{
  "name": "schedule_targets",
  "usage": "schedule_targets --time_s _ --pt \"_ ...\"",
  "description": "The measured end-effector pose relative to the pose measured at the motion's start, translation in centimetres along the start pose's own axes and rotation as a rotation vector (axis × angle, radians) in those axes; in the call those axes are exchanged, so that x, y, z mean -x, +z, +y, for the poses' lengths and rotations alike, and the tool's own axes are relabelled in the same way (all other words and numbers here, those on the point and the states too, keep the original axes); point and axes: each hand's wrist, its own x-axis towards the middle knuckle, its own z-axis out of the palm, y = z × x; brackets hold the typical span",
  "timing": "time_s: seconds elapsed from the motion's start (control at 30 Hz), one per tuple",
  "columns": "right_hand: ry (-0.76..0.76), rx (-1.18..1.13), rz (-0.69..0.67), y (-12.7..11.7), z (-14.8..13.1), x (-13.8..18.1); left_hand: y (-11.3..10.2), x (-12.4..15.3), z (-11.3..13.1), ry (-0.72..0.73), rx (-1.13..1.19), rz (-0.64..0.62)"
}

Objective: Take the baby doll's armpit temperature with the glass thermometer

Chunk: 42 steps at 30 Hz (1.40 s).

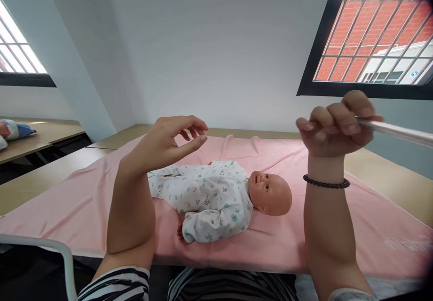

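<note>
A silvery rod (402,132) at the right edge is clasped in the raised right hand (338,123), fingers curled. At centre, a baby doll (213,193) lies on pink cloth (274,244), lower legs hidden behind the left forearm (130,215). The left hand (172,136), left of centre, bends at the wrist, thumb and fingers apart.

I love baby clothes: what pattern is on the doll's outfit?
The outfit is white with small scattered prints, some green, in the head view.
</note>
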Motion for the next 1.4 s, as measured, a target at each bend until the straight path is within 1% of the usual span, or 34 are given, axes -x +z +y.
schedule_targets --time_s 0.03,0.1,0.13,0.17,0.27,0.33,0.43,0.57,0.7,0.8,0.9,1.0,1.13,1.3,1.4 --pt "0.023 0.049 -0.038 0.5 0.2 0.0 0.2 -0.1 0.0 -0.005 0.005 -0.007" --pt "0.120 0.212 -0.151 1.9 0.7 -0.1 0.5 -0.2 -0.1 -0.009 0.017 -0.028" --pt "0.161 0.268 -0.186 2.7 0.9 -0.1 0.7 -0.3 0.0 -0.012 0.025 -0.035" --pt "0.185 0.286 -0.192 3.5 1.3 -0.1 0.9 -0.4 0.1 -0.015 0.033 -0.037" --pt "0.207 0.206 -0.143 5.3 2.2 -0.1 1.8 -0.6 0.5 -0.023 0.062 -0.016" --pt "0.227 0.155 -0.152 6.0 2.6 0.0 2.6 -0.9 0.7 -0.018 0.090 0.019" --pt "0.256 0.093 -0.181 6.5 2.5 0.2 3.7 -1.2 0.6 0.003 0.125 0.129" --pt "0.255 0.073 -0.174 7.0 1.8 0.5 4.2 -1.4 0.4 0.040 0.164 0.299" --pt "0.208 0.061 -0.126 7.4 1.1 0.8 3.7 -0.9 0.7 0.112 0.155 0.380" --pt "0.194 0.062 -0.134 7.6 0.4 1.1 3.3 -0.5 0.8 0.168 0.112 0.449" --pt "0.167 0.097 -0.161 7.6 -0.3 1.4 3.1 -0.4 0.3 0.201 0.095 0.539" --pt "0.095 0.149 -0.119 7.2 -0.9 1.4 3.1 -0.5 -0.2 0.210 0.100 0.611" --pt "0.038 0.207 -0.051 6.3 -1.3 1.2 2.9 -0.6 -0.4 0.214 0.090 0.648" --pt "0.003 0.220 -0.026 5.9 -1.1 1.0 2.7 -0.6 0.0 0.312 0.103 0.657" --pt "-0.010 0.218 -0.015 6.1 -1.0 1.1 2.8 -0.6 0.0 0.281 0.112 0.635"
